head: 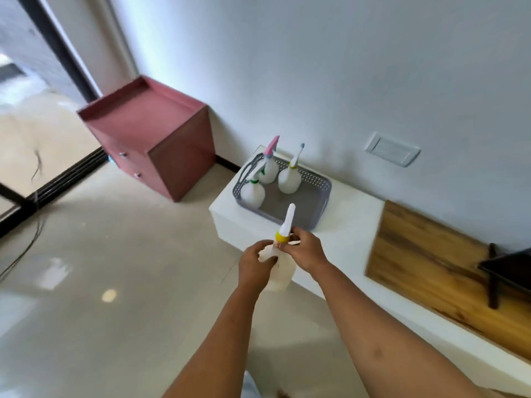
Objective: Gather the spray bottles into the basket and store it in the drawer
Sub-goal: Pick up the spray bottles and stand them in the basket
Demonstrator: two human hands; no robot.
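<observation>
I hold a white spray bottle (283, 271) with a yellow collar and white nozzle upright in front of the ledge. My left hand (254, 268) wraps its body, my right hand (306, 249) pinches its neck by the collar. Just beyond stands a grey perforated basket (317, 193) on the white ledge (350, 214). Three white spray bottles stand in it: one with a pink nozzle (270, 165), one with a green collar (253, 191), one with a yellow collar and blue tip (290, 178). A pink cabinet (149, 136) with two knobbed drawers, both closed, stands to the left.
The ledge carries a wooden inset panel (436, 271) on the right, with a dark stand (500, 271) on it. A wall socket plate (392, 149) sits above. Glossy tiled floor (115, 254) spreads left, with cables near a dark window frame (51, 185).
</observation>
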